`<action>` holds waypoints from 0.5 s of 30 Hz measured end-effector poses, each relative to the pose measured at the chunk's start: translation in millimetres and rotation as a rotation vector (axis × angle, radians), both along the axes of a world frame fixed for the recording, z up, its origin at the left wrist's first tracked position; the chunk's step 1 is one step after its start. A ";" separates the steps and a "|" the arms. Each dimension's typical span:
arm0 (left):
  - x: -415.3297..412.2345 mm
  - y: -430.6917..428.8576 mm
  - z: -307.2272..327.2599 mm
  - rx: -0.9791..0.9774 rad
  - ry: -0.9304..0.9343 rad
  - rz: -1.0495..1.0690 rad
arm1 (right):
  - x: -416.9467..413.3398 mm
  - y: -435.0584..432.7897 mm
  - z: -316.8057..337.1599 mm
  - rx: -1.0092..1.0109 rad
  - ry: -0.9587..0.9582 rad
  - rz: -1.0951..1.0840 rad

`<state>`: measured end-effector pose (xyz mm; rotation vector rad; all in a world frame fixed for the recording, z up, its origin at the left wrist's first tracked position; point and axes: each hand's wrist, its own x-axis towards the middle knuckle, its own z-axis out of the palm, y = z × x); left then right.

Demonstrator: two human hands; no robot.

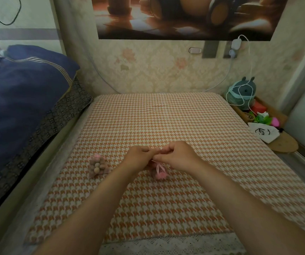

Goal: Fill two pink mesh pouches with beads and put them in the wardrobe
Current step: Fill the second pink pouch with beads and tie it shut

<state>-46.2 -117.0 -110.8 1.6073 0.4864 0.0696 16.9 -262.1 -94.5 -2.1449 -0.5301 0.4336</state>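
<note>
The left hand [138, 157] and right hand [176, 157] met over the checked mat [166, 116], fingers curled, each pinching the drawstring [158, 167] of a pink pouch [160, 174] that sat just beneath them. A second pouch [98, 165], beads showing, lay on the mat to the left, untouched.

Left hand [138, 158], right hand [176, 157] pinch pink pouch [160, 172]; beaded pouch [98, 166] near.

- Left pouch [98, 165]: pink mesh, bulging and full, lying on the houndstooth mat [166, 116], apart from the hands on their left.
- Beads [97, 167]: round, pale wood, visible through the left pouch's mesh in a tight cluster.
- Right pouch [160, 173]: pink mesh, small and bunched, hanging just under the left hand [138, 157] and right hand [175, 157], which pinch its top; its ribbon [158, 168] trails down the front.
</note>
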 end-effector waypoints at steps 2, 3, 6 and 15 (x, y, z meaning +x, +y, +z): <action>0.6 3.1 -1.2 -0.013 0.008 -0.013 | 1.2 3.0 -4.6 0.009 -0.024 -0.029; 0.5 4.8 -1.1 -0.009 0.006 -0.024 | 1.4 4.6 -4.9 0.021 -0.015 -0.040; -1.3 7.1 1.3 0.025 -0.015 -0.042 | 0.5 8.0 -4.6 0.099 0.085 -0.071; -4.1 14.7 4.8 0.252 -0.017 -0.004 | 9.2 4.3 -11.6 0.280 0.442 -0.323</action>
